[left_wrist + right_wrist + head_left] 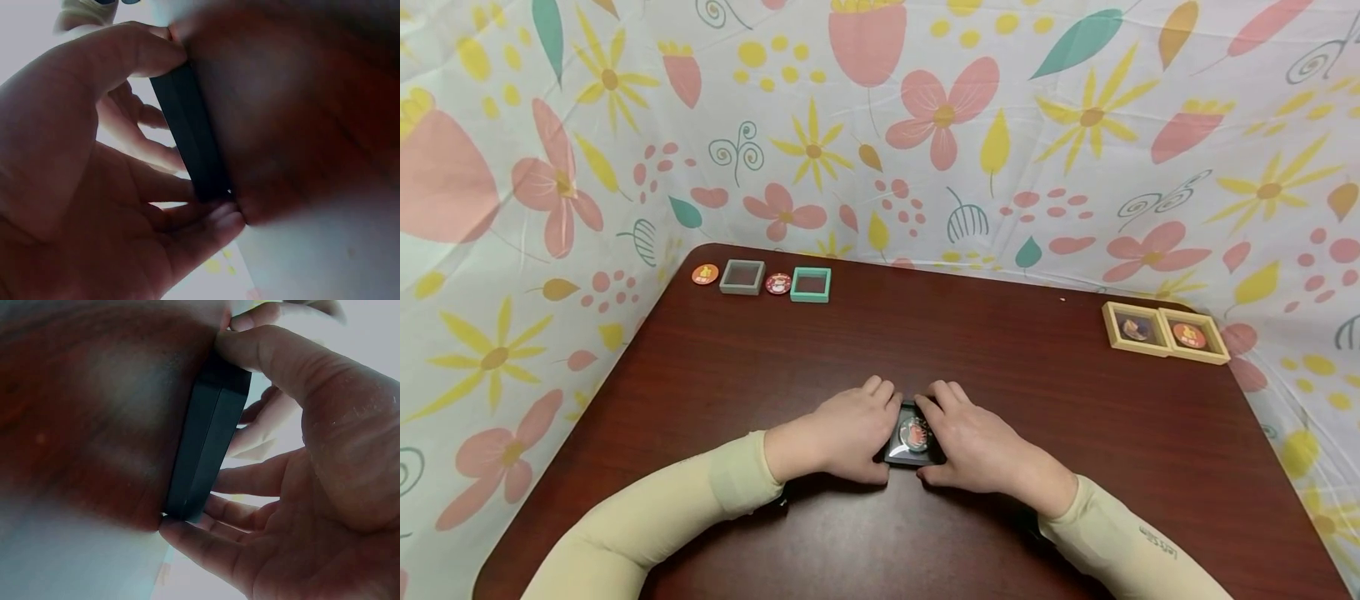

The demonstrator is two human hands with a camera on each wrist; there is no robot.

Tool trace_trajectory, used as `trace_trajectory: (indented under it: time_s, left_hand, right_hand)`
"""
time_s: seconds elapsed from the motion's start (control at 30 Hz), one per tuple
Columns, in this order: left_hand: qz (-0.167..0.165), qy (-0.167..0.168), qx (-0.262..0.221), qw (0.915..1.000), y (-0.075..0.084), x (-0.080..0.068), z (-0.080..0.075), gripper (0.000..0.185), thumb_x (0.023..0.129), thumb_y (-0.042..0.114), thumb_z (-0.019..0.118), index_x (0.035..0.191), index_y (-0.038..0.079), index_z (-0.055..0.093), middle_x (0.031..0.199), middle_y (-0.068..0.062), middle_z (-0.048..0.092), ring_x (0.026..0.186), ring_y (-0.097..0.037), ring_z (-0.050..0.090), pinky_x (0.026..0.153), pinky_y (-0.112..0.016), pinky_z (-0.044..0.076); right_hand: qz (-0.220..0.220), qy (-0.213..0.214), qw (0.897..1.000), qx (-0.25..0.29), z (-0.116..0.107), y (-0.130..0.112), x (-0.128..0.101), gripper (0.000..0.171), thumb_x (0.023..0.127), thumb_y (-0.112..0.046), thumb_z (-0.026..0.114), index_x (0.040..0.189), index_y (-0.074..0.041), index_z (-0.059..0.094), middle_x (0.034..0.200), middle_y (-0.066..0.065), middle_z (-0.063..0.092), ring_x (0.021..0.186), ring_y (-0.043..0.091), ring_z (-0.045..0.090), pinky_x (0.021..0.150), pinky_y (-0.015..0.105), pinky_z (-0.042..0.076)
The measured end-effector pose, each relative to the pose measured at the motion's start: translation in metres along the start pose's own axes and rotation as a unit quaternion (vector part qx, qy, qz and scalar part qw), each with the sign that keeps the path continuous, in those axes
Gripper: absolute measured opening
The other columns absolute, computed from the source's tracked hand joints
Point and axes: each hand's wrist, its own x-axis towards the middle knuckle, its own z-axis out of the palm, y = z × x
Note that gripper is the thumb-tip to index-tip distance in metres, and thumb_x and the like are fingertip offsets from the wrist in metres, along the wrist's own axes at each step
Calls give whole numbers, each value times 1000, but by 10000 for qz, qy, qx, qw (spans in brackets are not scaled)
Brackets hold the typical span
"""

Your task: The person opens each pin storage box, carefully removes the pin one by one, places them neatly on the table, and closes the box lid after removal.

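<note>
Glossy dark-wood table (1075, 433): left hand (842, 437), right hand (977, 446) pinch square black case (914, 442) (round badge inside, seemingly).

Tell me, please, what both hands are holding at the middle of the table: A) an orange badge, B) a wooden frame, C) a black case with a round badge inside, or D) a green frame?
C: the left hand and the right hand grip the black case from either side, and a round badge shows through its top.
</note>
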Motion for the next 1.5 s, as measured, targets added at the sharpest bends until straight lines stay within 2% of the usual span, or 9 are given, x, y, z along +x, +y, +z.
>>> trace_trajectory:
  time_s: [0.2,0.37,0.6,0.7,1.03,1.33,1.5]
  left_hand:
    - [-102,28,273,9996,7,-1,2,97,81,61,77,147,-8,61,125,-12,61,110,-24,52,92,-33,58]
    - [-187,-15,365,9992,10,0,1,94,79,63,77,143,-6,64,120,-10,60,107,-22,52,88,-31,59]
    - [-290,-92,484,9984,14,1,-2,92,77,65,79,137,-3,68,117,-8,60,104,-21,53,82,-30,60]
    - [-305,-116,598,9977,16,1,-1,91,77,67,78,136,-2,69,115,-7,60,103,-20,53,78,-29,59]
    - [-378,-126,571,9976,16,2,-1,96,76,67,81,140,-3,68,121,-9,62,106,-22,55,78,-30,61]
    - [-451,-147,298,9984,14,2,-3,94,73,64,86,138,-2,68,119,-7,61,107,-21,55,77,-30,61]
    - [-395,-92,246,9989,13,1,-5,93,71,64,87,136,0,69,117,-6,60,105,-20,55,75,-29,61]
  right_hand:
    - [-48,-1,10000,-51,1,-2,1,94,77,-41,96,146,12,60,135,15,53,121,28,53,82,36,62]
    - [-107,50,9996,-250,2,-3,2,92,74,-42,94,142,12,63,128,13,55,117,27,53,80,35,62]
    - [-320,330,9968,-658,5,-5,5,91,67,-47,92,133,12,69,117,10,57,106,25,55,89,38,60]
    - [-347,385,9959,-738,5,-5,6,91,65,-47,91,131,11,71,114,10,58,103,25,55,89,38,59]
    - [-314,439,9971,-537,4,-3,6,87,62,-46,93,128,7,74,108,5,55,97,20,54,66,31,57]
    - [-362,627,9958,-554,6,-1,7,85,59,-46,92,124,5,75,103,3,54,93,19,53,62,30,55]
    - [-403,682,9959,-431,5,1,8,82,60,-46,90,123,5,77,103,2,55,91,17,53,62,29,54]
